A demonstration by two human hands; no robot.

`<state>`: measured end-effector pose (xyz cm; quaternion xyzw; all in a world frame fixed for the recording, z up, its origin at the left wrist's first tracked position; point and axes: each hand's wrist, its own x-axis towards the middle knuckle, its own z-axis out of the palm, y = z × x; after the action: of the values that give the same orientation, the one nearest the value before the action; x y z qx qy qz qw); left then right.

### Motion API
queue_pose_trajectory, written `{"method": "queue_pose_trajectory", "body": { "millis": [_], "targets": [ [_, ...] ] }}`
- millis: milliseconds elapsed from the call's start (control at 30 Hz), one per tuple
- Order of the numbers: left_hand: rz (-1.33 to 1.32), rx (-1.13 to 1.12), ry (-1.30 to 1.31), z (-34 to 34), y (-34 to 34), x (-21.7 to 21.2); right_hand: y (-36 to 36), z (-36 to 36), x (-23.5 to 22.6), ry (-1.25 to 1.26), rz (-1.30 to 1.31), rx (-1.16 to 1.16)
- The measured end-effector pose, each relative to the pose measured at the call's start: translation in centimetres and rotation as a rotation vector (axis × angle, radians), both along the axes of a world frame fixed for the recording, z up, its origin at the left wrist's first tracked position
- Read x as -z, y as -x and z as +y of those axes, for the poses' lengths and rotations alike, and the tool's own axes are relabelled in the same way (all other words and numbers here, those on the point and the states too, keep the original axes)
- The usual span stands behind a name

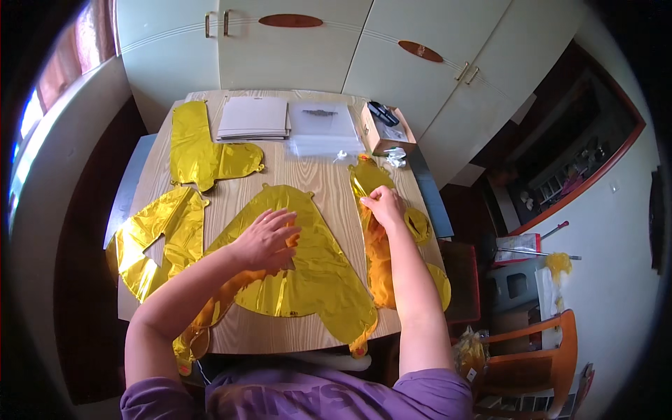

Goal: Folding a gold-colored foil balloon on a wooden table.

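1. A light wooden tabletop (308, 183) stands against cream wardrobe doors (294, 49) with brass handles and oval brown plaques
2. A window (42, 98) at the left lets in daylight
3. An orange wooden chair (539, 350) stands at the lower right
4. A dark-framed shelf recess (581, 150) sits in the pale wall on the right

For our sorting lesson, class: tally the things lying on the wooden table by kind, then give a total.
Gold foil balloons, flat: 4, the first, the second, the third under the left hand, the fourth under the right hand
Stack of white sheets: 1
Clear plastic bags: 1 pile
Cardboard box: 1
Total: 7
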<state>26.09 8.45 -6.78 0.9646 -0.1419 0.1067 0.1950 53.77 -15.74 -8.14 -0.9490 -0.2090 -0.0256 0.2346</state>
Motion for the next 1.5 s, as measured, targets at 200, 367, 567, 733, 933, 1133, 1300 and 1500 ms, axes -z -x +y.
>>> {"method": "queue_pose_trajectory", "body": {
  "millis": [200,367,567,733,933,1133,1300,1500],
  "targets": [
    [0.006,-0.015,0.148,-4.1,-10.0,-0.4,-0.5,0.1,0.3,-0.068,0.016,0.053],
    [-0.016,-0.036,0.037,-8.5,-17.0,-0.3,-1.2,-0.1,1.0,-0.094,-0.096,0.019],
    [-0.017,-0.138,-0.143,-10.0,-18.7,1.6,-1.0,-2.5,0.4,-0.393,-0.149,-0.145],
    [0.211,-0.100,-0.347,-10.4,-19.3,-1.9,0.1,-8.8,-3.7,-0.706,-0.113,-0.224],
    [0.302,-0.117,-0.371,-10.4,-22.2,-1.0,3.3,-19.3,-7.0,-1.100,-0.139,-0.083],
    [0.260,-0.121,-0.268,-10.2,-21.5,-0.8,11.4,-31.1,-12.5,-1.288,-0.592,0.346],
    [0.201,-0.099,-0.243,-9.8,-21.1,-0.7,12.8,-45.5,-17.1,-1.371,-0.580,0.423],
    [0.084,-0.185,-0.320,-10.5,-19.6,-0.1,8.0,-43.8,-20.8,-1.164,-0.395,0.263]
  ]
}}
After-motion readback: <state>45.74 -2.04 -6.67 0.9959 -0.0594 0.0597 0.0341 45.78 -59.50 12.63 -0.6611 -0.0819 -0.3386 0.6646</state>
